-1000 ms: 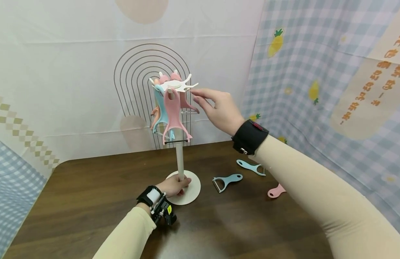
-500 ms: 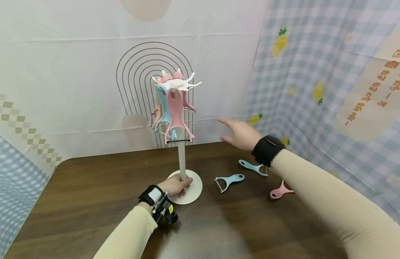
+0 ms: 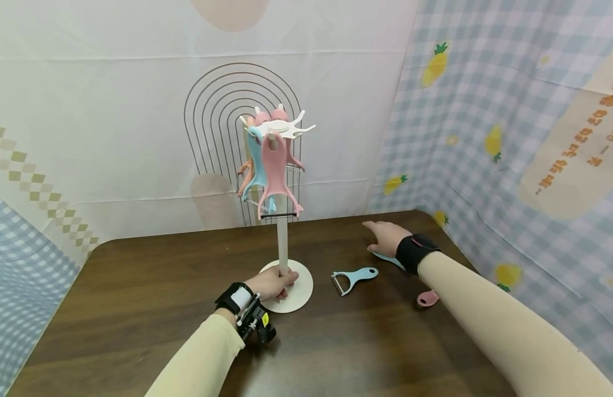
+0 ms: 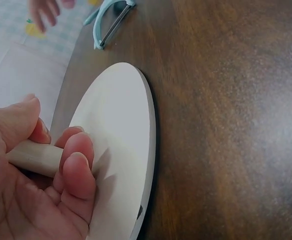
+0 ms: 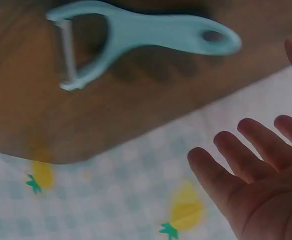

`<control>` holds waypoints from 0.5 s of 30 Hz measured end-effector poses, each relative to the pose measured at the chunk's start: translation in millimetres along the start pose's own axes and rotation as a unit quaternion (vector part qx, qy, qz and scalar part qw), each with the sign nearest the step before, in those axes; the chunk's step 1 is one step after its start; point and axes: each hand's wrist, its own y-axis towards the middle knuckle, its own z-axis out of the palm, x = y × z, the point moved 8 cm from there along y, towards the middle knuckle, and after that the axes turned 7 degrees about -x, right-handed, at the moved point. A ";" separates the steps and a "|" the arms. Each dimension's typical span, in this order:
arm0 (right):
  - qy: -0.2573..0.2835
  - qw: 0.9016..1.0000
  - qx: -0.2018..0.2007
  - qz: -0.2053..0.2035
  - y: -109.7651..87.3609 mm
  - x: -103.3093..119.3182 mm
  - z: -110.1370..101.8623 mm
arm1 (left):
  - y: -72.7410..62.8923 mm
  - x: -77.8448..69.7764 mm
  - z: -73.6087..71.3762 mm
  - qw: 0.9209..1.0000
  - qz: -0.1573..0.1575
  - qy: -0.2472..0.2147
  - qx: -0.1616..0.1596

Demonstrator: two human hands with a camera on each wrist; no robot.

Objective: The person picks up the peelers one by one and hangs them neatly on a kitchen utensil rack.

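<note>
A white stand with a round base (image 3: pixel 302 292) and an upright pole (image 3: pixel 282 242) stands on the table. My left hand (image 3: pixel 269 283) grips the pole low down, fingers curled round it just above the base (image 4: pixel 123 110). A pink peeler (image 3: pixel 275 171) and a light-blue peeler (image 3: pixel 257 165) hang from the stand's hooks, with orange and pink ones partly hidden behind. My right hand (image 3: pixel 387 238), fingers spread, hovers over a light-blue peeler (image 3: pixel 392 261), which the hand and wrist partly cover. The right wrist view shows this peeler (image 5: pixel 156 32) lying apart from the fingers.
Another light-blue peeler (image 3: pixel 357 275) lies right of the base. A pink peeler (image 3: pixel 427 299) is partly hidden under the right forearm. The stand's white top (image 3: pixel 278 128) has bare hooks on its right. Patterned cloth (image 3: pixel 465 110) rises behind the wooden table (image 3: pixel 152 309).
My right hand has moved away from the hooks at the top of the stand, down and right to the far light-blue peeler. The left hand keeps its grip on the pole.
</note>
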 end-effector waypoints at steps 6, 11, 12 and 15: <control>-0.022 0.999 0.025 0.012 -5.2 -17.0 23.2 | -0.2 -0.6 0.9 1.000 0.003 0.000 0.002; -0.049 0.999 0.020 0.009 -8.8 -21.0 28.7 | 0.5 -0.3 0.4 1.000 0.008 0.002 0.004; -0.054 0.998 0.019 0.010 -9.0 -22.5 29.6 | 0.8 -0.2 0.5 1.000 0.008 0.002 0.005; -0.069 0.997 0.019 0.009 -9.3 -27.0 31.9 | 1.0 0.1 0.7 1.000 0.009 0.004 0.006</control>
